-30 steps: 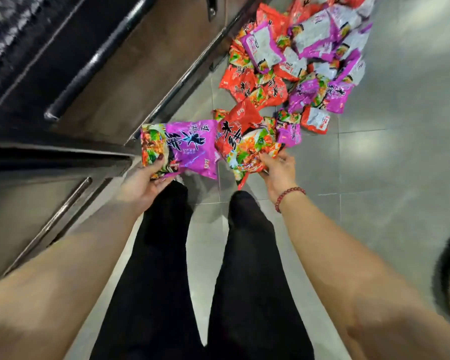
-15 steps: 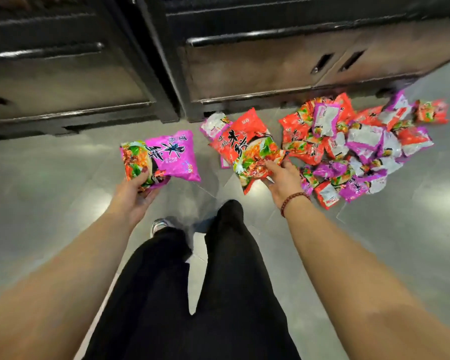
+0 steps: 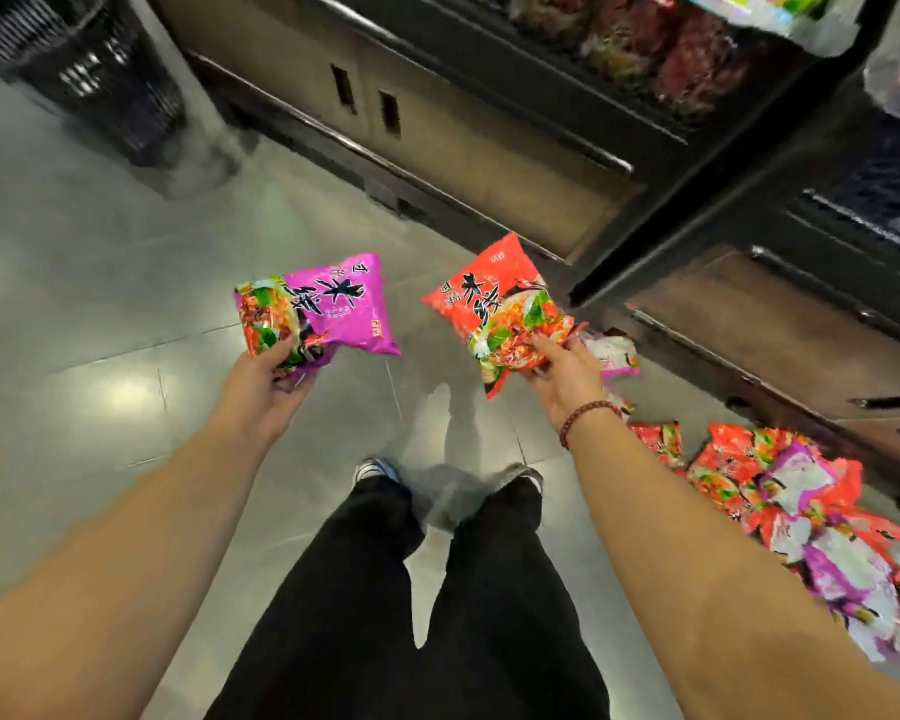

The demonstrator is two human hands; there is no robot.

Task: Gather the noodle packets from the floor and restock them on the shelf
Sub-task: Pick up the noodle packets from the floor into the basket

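Now both hands are higher and wider apart than half a second ago, and the view has swung. The heap of red and purple noodle packets [image 3: 801, 517], which lay just ahead of the right hand, now sits low at the right, on the floor beyond the right forearm. A stocked tier of the dark metal shelf unit [image 3: 510, 80] has come into view at the top.

The left hand [image 3: 266, 389] grips the same glossy purple plastic noodle packet [image 3: 333, 304] by its lower corner, thumb on the printed front. The right hand [image 3: 562, 376] grips the shiny red plastic noodle packet [image 3: 494, 309] by its crinkled lower end. Both packets are soft, pillow-shaped pouches with bold black lettering and a food picture, and both are held clear of the floor in front of the shelf unit's base.

A pale, purple-edged packet [image 3: 614, 356] shows just behind the right hand; whether the hand holds it too cannot be told. A dark red bead bracelet [image 3: 588, 415] circles the right wrist.

Polished grey floor tiles [image 3: 100, 304] throw back the ceiling lights. A black mesh basket [image 3: 89, 70] stands at the upper left. Blurred dark red bags [image 3: 692, 59] fill the shelf tier. Black trousers [image 3: 385, 615] and pale shoes [image 3: 375, 467] show below the hands.
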